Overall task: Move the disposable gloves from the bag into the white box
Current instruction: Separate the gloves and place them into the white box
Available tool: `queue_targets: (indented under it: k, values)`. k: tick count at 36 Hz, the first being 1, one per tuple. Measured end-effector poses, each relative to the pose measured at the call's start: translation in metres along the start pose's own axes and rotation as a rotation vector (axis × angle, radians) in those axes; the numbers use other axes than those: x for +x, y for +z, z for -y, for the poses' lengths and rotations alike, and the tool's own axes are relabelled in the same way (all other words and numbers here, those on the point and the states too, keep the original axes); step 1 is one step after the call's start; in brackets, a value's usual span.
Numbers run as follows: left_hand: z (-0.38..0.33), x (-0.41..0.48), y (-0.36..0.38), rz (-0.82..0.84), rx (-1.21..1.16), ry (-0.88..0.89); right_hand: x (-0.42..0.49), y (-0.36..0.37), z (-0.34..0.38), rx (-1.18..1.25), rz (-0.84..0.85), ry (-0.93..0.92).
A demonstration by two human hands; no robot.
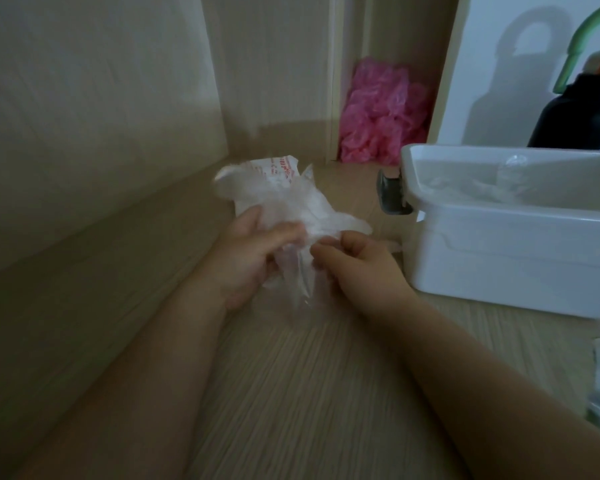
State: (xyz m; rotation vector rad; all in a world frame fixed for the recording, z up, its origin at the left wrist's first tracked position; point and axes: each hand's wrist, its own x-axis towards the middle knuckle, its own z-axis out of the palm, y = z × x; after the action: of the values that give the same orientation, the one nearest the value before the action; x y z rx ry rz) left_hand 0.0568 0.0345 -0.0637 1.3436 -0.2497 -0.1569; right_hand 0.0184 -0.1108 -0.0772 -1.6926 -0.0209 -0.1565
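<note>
Fingers (284,233) curled: left hand (250,252), right hand (364,263) grip bag (271,190).

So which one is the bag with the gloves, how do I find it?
Start at the big white box on the right of the wooden table. Just left of it, the left hand and right hand hold a crumpled clear bag. It has red print at its top, unlike the pink plastic heap further back.
</note>
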Motion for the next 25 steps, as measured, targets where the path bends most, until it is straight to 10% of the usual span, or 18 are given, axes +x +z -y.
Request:
queue_targets:
  k: [16,25]
  values:
    - [-0.004,0.011,-0.006,-0.214,-0.421,0.094,-0.002,-0.003,0.014,0.536,-0.036,0.013]
    - [-0.035,0.009,0.01,-0.24,-0.639,0.151,-0.012,0.009,0.068,0.176,-0.195,-0.199]
